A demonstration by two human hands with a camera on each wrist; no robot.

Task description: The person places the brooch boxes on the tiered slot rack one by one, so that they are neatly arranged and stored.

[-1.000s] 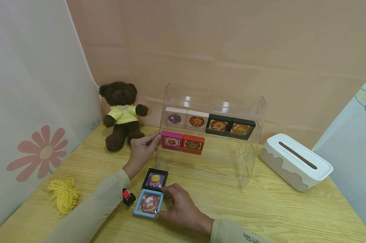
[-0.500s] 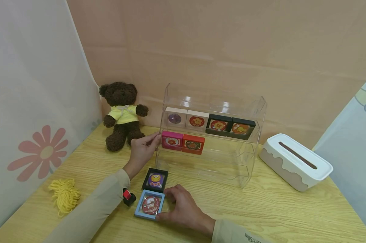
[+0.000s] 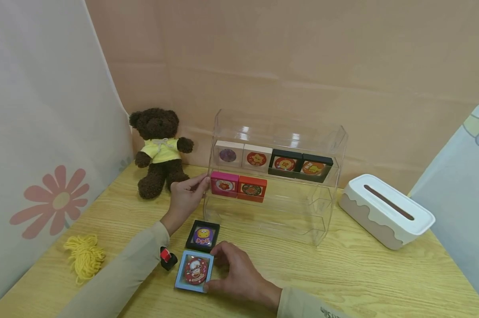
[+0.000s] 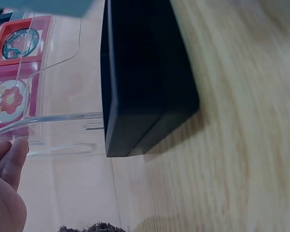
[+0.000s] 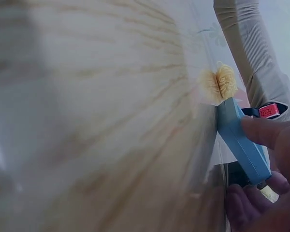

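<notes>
My left hand (image 3: pixel 185 198) pinches the left side edge of a clear acrylic display rack (image 3: pixel 291 207), beside a magenta badge frame (image 3: pixel 225 184) and a red badge frame (image 3: pixel 252 189) on its middle tier. On the tabletop, my right hand (image 3: pixel 239 274) holds a light blue badge frame (image 3: pixel 194 271) by its right side, between thumb and fingers. In the right wrist view, the thumb lies on the blue frame (image 5: pixel 241 145), which looks slightly tipped. Just beyond it a black badge frame (image 3: pixel 203 236) with a purple badge lies flat; close up, it fills much of the left wrist view.
White and black badge frames (image 3: pixel 257 158) line the upper tier. A brown teddy bear (image 3: pixel 157 150) sits left of the rack, and yellow yarn (image 3: pixel 84 257) lies at the left. A white tissue box (image 3: pixel 386 212) stands right. The wooden table (image 3: pixel 382 278) extends around them.
My right hand has shifted the blue frame slightly toward me, away from the black frame, and its face now tips a little. The left hand stays on the rack's edge.
</notes>
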